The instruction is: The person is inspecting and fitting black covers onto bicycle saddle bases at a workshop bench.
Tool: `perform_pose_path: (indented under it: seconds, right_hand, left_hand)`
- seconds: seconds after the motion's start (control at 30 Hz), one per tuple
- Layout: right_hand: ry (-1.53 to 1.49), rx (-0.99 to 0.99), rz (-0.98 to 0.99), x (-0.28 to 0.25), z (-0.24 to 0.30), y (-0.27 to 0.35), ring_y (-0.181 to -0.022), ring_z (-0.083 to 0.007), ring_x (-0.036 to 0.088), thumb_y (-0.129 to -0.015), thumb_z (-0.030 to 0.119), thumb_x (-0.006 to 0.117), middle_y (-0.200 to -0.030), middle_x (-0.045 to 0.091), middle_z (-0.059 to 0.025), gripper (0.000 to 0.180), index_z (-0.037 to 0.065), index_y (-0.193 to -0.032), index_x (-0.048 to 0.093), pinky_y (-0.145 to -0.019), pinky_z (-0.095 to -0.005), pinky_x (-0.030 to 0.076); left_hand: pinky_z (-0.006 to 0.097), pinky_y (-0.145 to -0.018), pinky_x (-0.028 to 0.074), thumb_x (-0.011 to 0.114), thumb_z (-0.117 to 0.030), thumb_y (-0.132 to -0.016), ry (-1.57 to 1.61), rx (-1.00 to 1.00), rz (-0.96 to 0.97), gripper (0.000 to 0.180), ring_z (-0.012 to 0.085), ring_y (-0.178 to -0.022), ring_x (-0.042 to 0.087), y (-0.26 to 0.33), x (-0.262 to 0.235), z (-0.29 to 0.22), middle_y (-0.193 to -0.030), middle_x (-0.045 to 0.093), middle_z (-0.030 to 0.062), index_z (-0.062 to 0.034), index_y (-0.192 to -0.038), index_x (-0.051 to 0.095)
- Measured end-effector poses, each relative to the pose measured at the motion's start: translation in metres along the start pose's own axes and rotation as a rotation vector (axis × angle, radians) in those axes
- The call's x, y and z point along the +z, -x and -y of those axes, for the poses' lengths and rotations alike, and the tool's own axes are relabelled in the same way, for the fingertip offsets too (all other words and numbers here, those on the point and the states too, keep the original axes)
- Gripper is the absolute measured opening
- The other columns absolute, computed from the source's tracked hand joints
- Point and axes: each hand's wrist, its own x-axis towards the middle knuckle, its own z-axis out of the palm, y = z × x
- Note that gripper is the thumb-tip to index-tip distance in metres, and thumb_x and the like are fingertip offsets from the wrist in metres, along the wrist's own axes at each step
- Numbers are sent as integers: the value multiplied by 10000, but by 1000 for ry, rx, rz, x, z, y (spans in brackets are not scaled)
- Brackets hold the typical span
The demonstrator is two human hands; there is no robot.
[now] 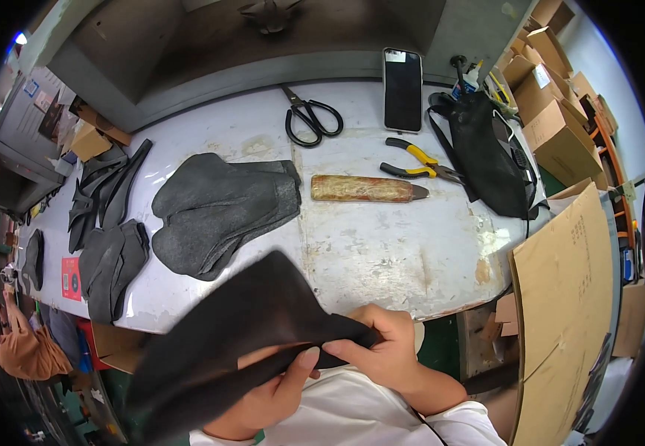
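Observation:
A dark, thin, flexible cut piece (pixel 240 320), leather-like, is held in front of me above the table's near edge. My left hand (pixel 281 390) pinches its lower edge, the thumb on top. Beside it, my right hand (pixel 385 346) grips the narrow right end between thumb and fingers. The wide part spreads out to the left, slightly blurred. Beyond it on the worktable (pixel 367 253) lies a stack of dark grey cut pieces (pixel 226 212). To the right of the stack rests a knife (pixel 367 189) with a wrapped handle.
Black-handled scissors (pixel 311 123), yellow-and-black pliers (pixel 419 161), a smartphone (pixel 402 89) and a black pouch (pixel 489 152) lie farther back. More dark pieces (pixel 114 260) are at left. Cardboard (pixel 564 312) stands at right, with boxes (pixel 560 134) behind. Another person's arm (pixel 17 316) shows far left.

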Motion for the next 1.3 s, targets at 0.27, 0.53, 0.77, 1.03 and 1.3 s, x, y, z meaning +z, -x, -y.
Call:
perform_pose_path:
  seconds: [0.27,0.53,0.77,1.03,1.3]
  right_hand:
    - [-801,56,-121,8,10,10,-838,-132,665,-841,-73,706,-869,681,-147,468,36,-1140,362,-687,-227,523]
    - [-823,84,-193,-10,9,14,-855,-127,657,-883,-77,638,-978,673,-151,508,23,-1295,358,-725,-248,529]
    - [-1021,273,-347,-2,18,-13,-743,-91,615,-915,-15,621,-888,646,-60,385,53,-1240,425,-625,-219,490]
    - [-760,246,-170,-2,21,-13,-664,-78,599,-924,18,636,-823,637,-61,405,40,-1246,392,-561,-200,471]
    - [-836,336,-152,-3,26,-14,-648,-89,600,-919,25,647,-798,636,-59,424,30,-1254,387,-602,-215,498]
  left_hand:
    - [225,-439,507,520,-120,-988,446,-263,17,503,215,-789,689,-3,-8,-2,-1084,635,172,10,-1419,296]
    - [454,-971,515,617,-204,-944,140,247,216,612,304,-1142,604,4,9,29,-1287,554,227,-69,-1448,297]
    - [286,-802,460,588,-483,-932,686,-409,426,528,154,-908,557,-31,-18,41,-1022,576,109,27,-1059,536]
    - [259,-656,490,505,-155,-1014,453,-234,254,249,126,-731,608,-34,9,32,-788,630,79,-16,-812,543]
    - [283,-616,509,544,-250,-993,364,-202,287,243,156,-671,606,-34,7,35,-820,606,95,-16,-928,525]
